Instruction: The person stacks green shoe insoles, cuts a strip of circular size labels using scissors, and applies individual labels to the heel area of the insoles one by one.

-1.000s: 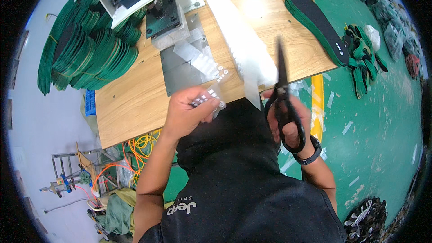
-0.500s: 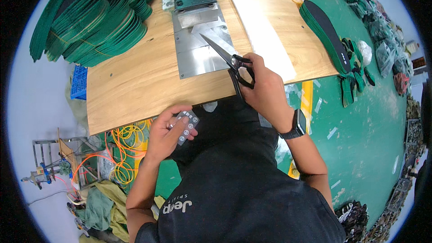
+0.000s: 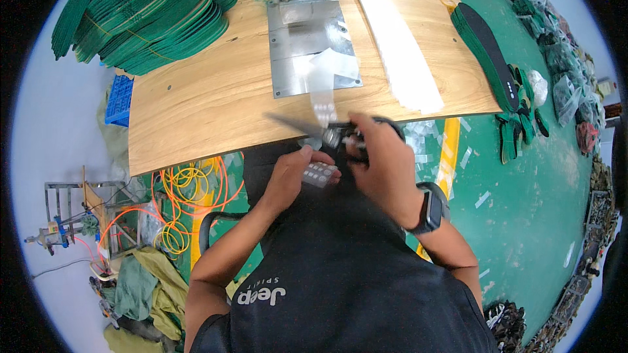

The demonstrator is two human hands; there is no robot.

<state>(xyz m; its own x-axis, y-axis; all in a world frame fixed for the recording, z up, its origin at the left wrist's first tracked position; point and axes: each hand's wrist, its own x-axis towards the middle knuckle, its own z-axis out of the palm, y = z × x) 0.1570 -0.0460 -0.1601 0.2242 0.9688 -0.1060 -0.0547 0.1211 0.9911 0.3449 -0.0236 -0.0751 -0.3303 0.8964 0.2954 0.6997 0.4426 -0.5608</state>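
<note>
My left hand (image 3: 286, 180) pinches a small clear film piece (image 3: 318, 174) with white printed marks, just off the table's front edge. Black-handled scissors (image 3: 296, 124) are in my right hand (image 3: 386, 173), blurred by motion, their blades pointing left above my left fingertips. Close behind the scissors, a translucent strip (image 3: 323, 85) with similar white marks extends over the table edge from the metal plate (image 3: 297, 46). Whether the blades touch the strip or the film piece, I cannot tell.
Bundled green insoles (image 3: 150, 16) are stacked at the table's back left. A black-topped insole stack (image 3: 487, 59) stands at the right edge. White sheet material (image 3: 399, 46) lies right of the plate. A blue crate (image 3: 120, 100) and orange hoses (image 3: 173, 189) are to the left.
My left hand has moved right and up with the film piece, toward the scissors. The scissors have dropped from over the plate to the table edge. The view has shifted slightly.
</note>
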